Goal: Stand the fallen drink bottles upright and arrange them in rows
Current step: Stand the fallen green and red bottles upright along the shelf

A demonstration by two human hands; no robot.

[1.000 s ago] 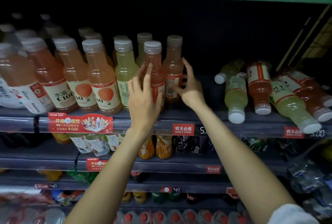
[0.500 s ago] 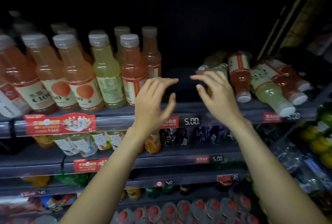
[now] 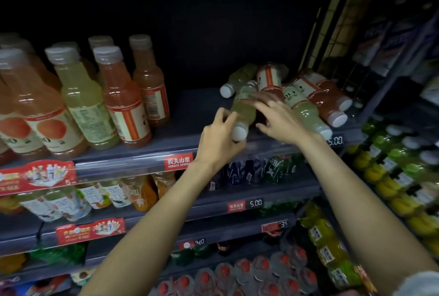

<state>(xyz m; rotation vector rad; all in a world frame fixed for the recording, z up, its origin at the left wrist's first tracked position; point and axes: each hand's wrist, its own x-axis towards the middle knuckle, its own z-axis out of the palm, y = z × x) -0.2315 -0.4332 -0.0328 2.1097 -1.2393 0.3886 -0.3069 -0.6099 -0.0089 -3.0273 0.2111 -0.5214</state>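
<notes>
On the dark grey store shelf [image 3: 190, 115], a pile of fallen plastic drink bottles lies at the right end, caps mostly pointing toward the front edge. The left hand [image 3: 219, 139] curls its fingers round the neck of the nearest pale green plastic bottle with a white cap [image 3: 243, 111], which lies tilted with its cap [image 3: 238, 132] at the front of the shelf. The right hand [image 3: 278, 118] reaches over the same bottle with fingers spread and bent; it seems to press on the bottle's body, though blur hides the exact contact.

Behind the hands lie a second pale green bottle [image 3: 238, 79], a fallen orange-red bottle with a white and red label [image 3: 270, 79], a third green bottle with a white label [image 3: 301, 108] and 2 more reddish bottles [image 3: 325, 96] just beside it, all touching one another.

At the left end, the upright row of orange, yellow-green and pink bottles with grey caps [image 3: 95, 103] stands well apart from the pile, with bare shelf between. A red price tag [image 3: 178, 162] sits on the shelf's front rail below the left wrist.
</notes>
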